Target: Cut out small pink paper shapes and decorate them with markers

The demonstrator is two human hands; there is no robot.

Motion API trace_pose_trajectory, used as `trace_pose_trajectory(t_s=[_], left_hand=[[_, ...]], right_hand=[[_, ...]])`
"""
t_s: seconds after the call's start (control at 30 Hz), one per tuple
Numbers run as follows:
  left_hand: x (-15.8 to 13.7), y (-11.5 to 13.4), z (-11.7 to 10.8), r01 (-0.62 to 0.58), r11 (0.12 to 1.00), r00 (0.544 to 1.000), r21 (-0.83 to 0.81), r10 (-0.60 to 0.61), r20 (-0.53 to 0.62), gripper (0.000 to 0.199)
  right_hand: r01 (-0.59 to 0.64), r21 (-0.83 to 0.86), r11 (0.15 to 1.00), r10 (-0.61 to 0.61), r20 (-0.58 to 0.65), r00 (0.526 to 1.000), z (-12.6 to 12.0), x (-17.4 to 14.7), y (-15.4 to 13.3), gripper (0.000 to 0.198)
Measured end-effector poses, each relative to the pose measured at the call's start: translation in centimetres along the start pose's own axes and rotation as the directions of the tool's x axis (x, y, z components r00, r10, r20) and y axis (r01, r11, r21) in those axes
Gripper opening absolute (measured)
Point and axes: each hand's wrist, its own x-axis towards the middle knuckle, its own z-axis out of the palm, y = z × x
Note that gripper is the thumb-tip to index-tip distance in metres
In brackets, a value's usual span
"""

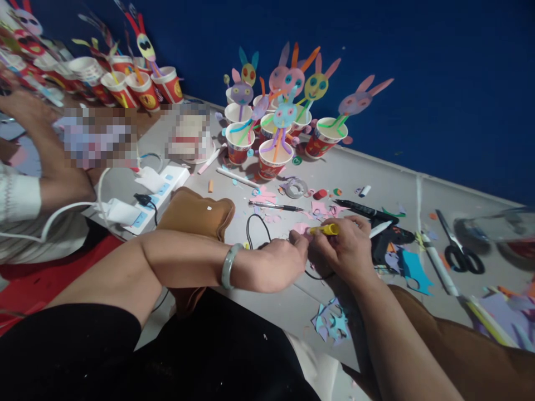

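A small pink paper piece (pixel 301 228) is at the fingertips of my left hand (pixel 273 266), whose fingers are pressed together on its edge. My right hand (pixel 350 249) is closed around a yellow marker (pixel 328 229). The marker points left, its end at the pink paper. A white pen-like end (pixel 381 229) shows behind my right hand; whether it belongs to the same marker I cannot tell. Just beyond my hands lie a ballpoint pen (pixel 276 206), pink paper scraps (pixel 324 210) and a roll of clear tape (pixel 295 188).
Paper cups with rabbit-faced figures (pixel 276 159) stand at the back, by the blue wall. Black-handled scissors (pixel 463 259) and a white marker (pixel 439 264) lie right. A brown cushion (pixel 196 211) and power strip (pixel 161 195) are left. Another person's arm (pixel 62 150) reaches in at far left.
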Motion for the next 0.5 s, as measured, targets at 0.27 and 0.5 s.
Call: trace_pose_trajectory(t_s=[0.27,0.5], left_hand=[[0.01,-0.06,0.24,-0.014,1.000,1.000,-0.011,0.014,-0.003,0.053],[0.14,-0.12,0.44,-0.009,0.996,1.000,-0.085,0.011,0.026,0.056]], right_hand=[[0.034,-0.024,0.999,-0.035,-0.007,0.999,0.02,-0.02,-0.11,0.019],[0.028,-0.026,0.999,-0.028,0.013,1.000,-0.07,0.02,-0.48,0.020]])
